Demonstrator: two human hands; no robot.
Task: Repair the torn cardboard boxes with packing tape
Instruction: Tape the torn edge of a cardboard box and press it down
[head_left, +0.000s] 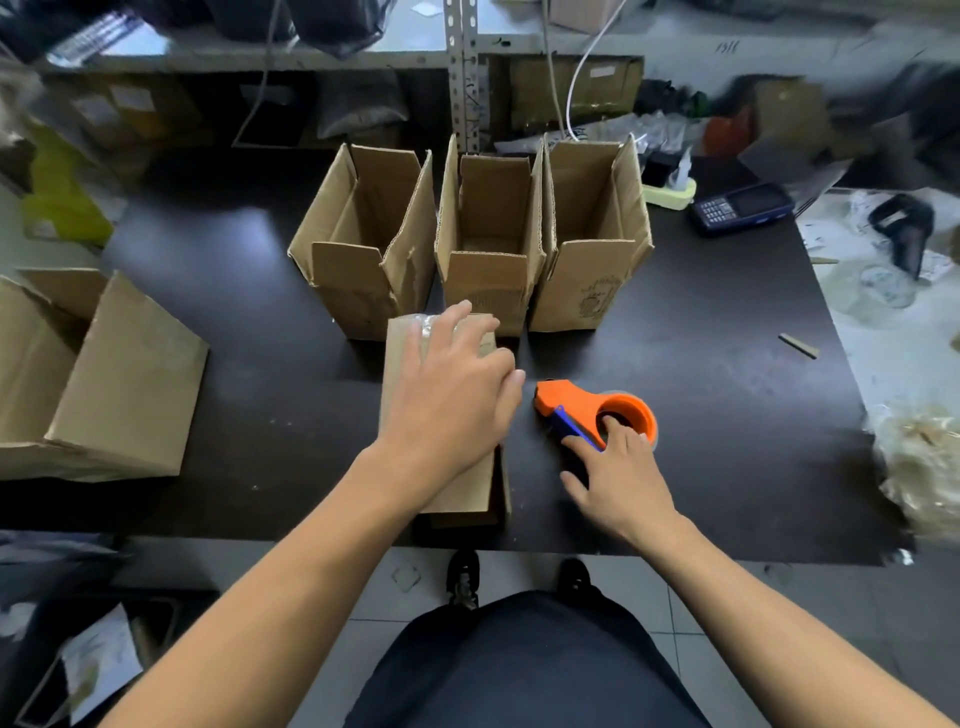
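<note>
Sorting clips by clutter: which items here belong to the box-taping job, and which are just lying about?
Job: flat box under left hand; tape dispenser touched by right hand; three open boxes.
Lying about: handheld scanner, cardboard scrap, large box.

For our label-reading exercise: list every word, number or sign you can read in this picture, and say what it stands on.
None can be read for certain.
Right box: dark print, too blurred.
Middle box: faint print, too blurred.
Handset: keys too small.
Shelf edge: dark scrawl, unclear.
Shelf boxes: white labels, blurred.
</note>
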